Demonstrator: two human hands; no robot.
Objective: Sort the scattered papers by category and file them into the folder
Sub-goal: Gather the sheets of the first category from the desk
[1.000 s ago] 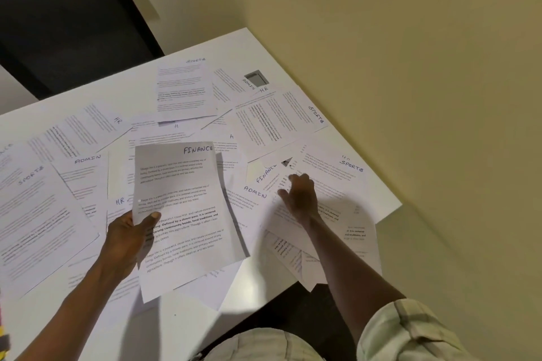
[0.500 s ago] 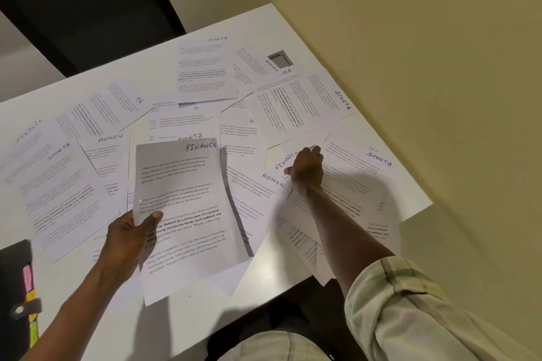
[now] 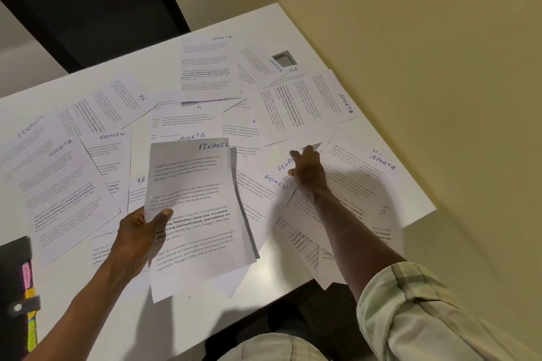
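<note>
At the far left edge sits the dark folder (image 3: 13, 296) with its coloured tabs, well apart from the sheets you are working on; leave it until the piles are made. Your left hand (image 3: 136, 239) has its grip closed on the finance sheet (image 3: 196, 214), thumb on top, raised off the tabletop (image 3: 187, 328); there seem to be more sheets behind it, though the view does not settle that. Hold that bundle steady and level so the next sheet can slide straight onto it. Further right, your right hand (image 3: 308, 170) lies flat on a second finance page (image 3: 283, 163), which is half buried under its neighbours beside an admin sheet (image 3: 258, 193). Its grip is not closed on anything yet: the fingers press down, spread narrowly. Draw that page out sideways with light pressure, so the sports sheet (image 3: 357, 182) beside it stays put, and read the heading fully before stacking it.
</note>
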